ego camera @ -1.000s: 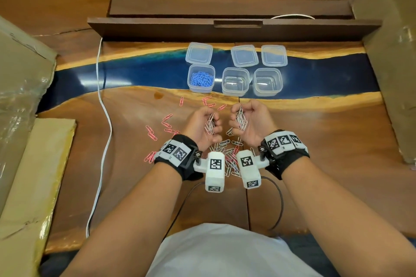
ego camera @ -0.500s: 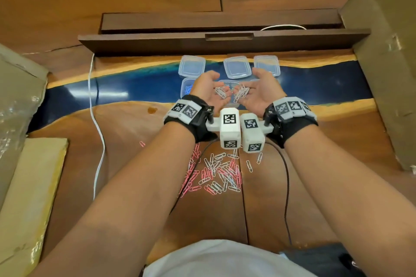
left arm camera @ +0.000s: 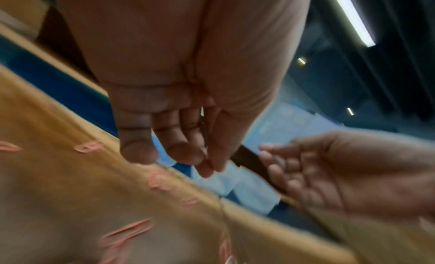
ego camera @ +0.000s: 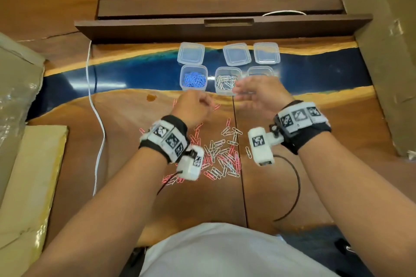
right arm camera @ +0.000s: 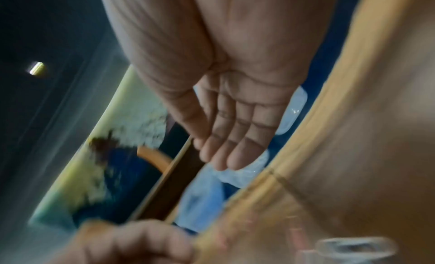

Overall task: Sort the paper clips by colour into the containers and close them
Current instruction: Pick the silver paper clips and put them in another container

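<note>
A heap of pink and white paper clips (ego camera: pixel 221 155) lies on the wooden surface (ego camera: pixel 315 186), close to the person. A few more pink ones are spread out to the left of the heap.

Farther away stand three small clear boxes in a row on the blue stripe. The left box (ego camera: pixel 193 80) is full of blue clips. The middle box (ego camera: pixel 227 81) has white clips in it. The right box (ego camera: pixel 261 71) is partly hidden by a hand, so I cannot tell what is inside. All three boxes are open on top. Behind them lie three clear lids (ego camera: pixel 236 54), one behind each box.

The left hand (ego camera: pixel 193 108) is above the surface, just in front of the left box. Its fingers bend down loosely and its grip holds nothing. The right hand (ego camera: pixel 261 93) is just beside the middle box. Its fingers are nearly straight and its grip is empty too.

A white cord (ego camera: pixel 95 108) runs down the left side of the surface. Brown cardboard (ego camera: pixel 387 51) stands on the right.
</note>
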Tool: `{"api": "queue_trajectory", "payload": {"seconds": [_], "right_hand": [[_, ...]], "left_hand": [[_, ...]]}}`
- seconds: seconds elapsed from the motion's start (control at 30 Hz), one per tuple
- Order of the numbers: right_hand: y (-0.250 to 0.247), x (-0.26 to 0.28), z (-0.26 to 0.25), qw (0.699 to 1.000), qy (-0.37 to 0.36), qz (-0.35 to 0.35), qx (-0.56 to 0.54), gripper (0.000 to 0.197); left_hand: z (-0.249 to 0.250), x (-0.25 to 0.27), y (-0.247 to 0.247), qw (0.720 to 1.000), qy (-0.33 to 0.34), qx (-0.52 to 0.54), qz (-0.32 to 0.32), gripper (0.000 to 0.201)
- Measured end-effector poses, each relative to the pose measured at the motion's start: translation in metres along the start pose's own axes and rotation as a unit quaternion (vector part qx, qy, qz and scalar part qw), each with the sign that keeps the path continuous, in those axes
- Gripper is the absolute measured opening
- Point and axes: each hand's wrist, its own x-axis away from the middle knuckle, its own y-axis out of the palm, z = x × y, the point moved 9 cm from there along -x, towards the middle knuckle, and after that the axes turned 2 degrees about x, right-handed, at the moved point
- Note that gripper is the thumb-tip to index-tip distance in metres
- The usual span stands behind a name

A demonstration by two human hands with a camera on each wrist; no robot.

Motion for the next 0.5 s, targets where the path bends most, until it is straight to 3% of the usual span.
{"api": "queue_trajectory", "payload": {"seconds": [0.03,0.1,0.17,0.33,0.4,0.5], "right_hand": [[0.002,0.004,0.006,0.992,-0.029,-0.002,0.125,0.014],[0.013,0.008,0.021,0.928,-0.107,-0.014,0.357,0.011],[0.027,0.009,0.045,0.867,-0.137,-0.045,0.478,0.015],[0.046,0.010,0.067,0.776,-0.194,-0.068,0.596,0.028],[0.046,0.005,0.072,0.766,-0.183,-0.063,0.613,0.021],[0.046,-0.004,0.078,0.774,-0.152,-0.064,0.612,0.003]], "left_hand": [[-0.013,0.009,0.010,0.998,0.001,-0.058,-0.030,0.018],[-0.040,0.025,0.029,0.986,-0.013,-0.147,-0.080,0.011],[-0.055,0.035,0.043,0.976,-0.016,-0.198,-0.091,0.007],[-0.062,0.037,0.066,0.960,-0.008,-0.275,-0.047,0.035],[-0.057,0.036,0.074,0.949,0.003,-0.313,-0.022,0.040],[-0.050,0.036,0.079,0.944,0.020,-0.329,0.009,0.033]]}}
